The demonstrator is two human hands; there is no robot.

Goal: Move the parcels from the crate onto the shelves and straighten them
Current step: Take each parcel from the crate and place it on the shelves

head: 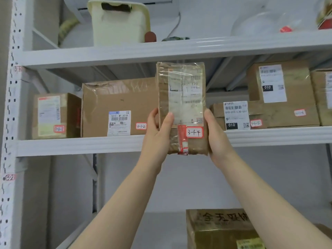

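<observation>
Both side edges of the upright parcel (181, 97) are clamped by left hand (158, 135) and right hand (218, 139), before the shelf (80, 145) gap between large box (118, 103) and flat box (237, 114).

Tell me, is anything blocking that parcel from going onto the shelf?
Nothing visible does. Left hand and right hand hold the parcel upright before the shelf, in front of the gap between the big box and the flat box. The parcel hides most of that gap, though.
</observation>
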